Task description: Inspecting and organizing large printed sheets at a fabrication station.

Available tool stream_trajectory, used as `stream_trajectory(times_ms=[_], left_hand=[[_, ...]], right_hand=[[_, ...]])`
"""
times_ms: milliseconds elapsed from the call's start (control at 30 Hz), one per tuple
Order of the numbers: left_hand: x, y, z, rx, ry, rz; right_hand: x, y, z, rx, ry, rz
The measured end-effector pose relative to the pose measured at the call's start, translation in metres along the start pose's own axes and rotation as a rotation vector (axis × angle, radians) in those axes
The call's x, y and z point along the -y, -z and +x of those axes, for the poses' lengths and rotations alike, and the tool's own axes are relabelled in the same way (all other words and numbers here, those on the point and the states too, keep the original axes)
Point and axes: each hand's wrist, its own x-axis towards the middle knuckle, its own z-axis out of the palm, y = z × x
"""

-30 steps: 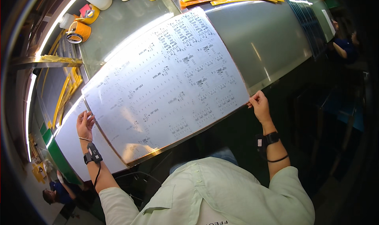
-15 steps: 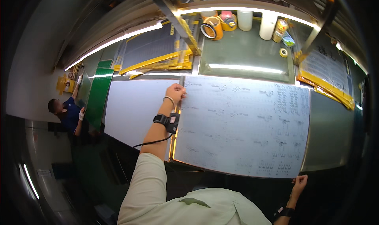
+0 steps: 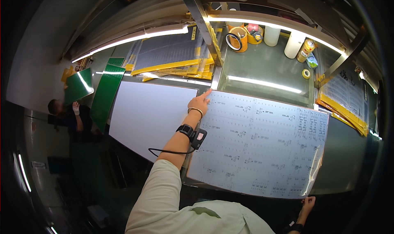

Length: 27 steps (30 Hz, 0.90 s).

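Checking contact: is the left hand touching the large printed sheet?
Touching. The head view shows the left hand with fingertips on the printed sheet's upper left corner.

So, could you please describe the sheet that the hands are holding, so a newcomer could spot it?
On the grey-green workbench, right of the blank white panel, lies a large translucent printed film sheet. The left hand touches its top-left corner, the right hand its lower-right edge. Only it carries rows of small dark marks.

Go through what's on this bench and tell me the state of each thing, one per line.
Large printed sheet: lying flat, held at two corners.
Left hand: fingertips pressing the sheet's far left corner.
Right hand: gripping the sheet's near right edge.
Blank white sheet: lying flat, untouched.
Tape roll: lying flat.
Green panels: tilted, leaning.
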Motion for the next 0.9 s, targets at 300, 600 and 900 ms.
stream_trajectory(times_ms=[300,600,900], left_hand=[[-0.027,0.005,0.001,0.103,-0.063,0.422],[-0.002,-0.017,-0.014,-0.36,-0.271,0.375],[-0.015,-0.034,-0.014,-0.373,-0.311,0.286]], right_hand=[[0.026,-0.004,-0.011,0.006,-0.035,0.046],[0.152,-0.107,0.045,-0.094,0.796,-1.023],[0.216,-0.179,0.201,-0.331,0.929,-1.059]])
